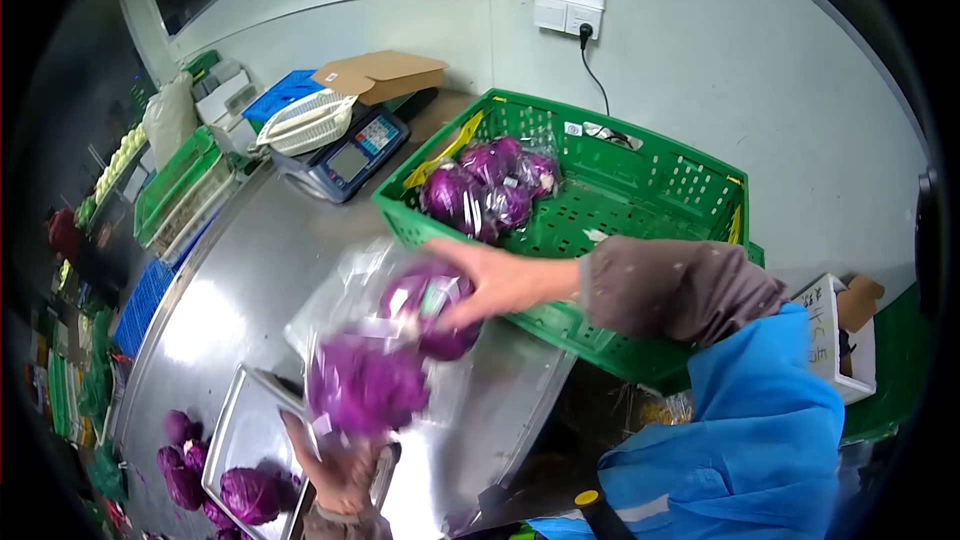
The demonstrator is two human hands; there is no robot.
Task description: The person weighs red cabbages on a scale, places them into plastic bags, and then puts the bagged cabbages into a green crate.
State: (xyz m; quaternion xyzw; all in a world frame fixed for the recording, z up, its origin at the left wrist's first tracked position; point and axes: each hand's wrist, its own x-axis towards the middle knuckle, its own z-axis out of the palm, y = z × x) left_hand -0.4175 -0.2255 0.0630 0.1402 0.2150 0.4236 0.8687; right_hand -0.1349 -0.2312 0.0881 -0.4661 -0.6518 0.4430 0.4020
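My right hand (492,282) is closed around a purple cabbage (430,305) in clear plastic, above the steel table (225,285). Just below it is a second purple cabbage (365,385), blurred by motion, with clear film about it. My left hand (345,470) is at the underside of this second cabbage, thumb and fingers around its lower edge; part of the grip is hidden. Several wrapped purple cabbages (455,195) lie in the left end of the green crate (650,155), beyond my right hand.
A metal tray (232,430) stands at the lower left, with a loose cabbage (250,495) on it and several more beside it. A scale (350,160) with a white basket (310,123) and cardboard (380,72) is at the back. A white box (825,335) is at the right.
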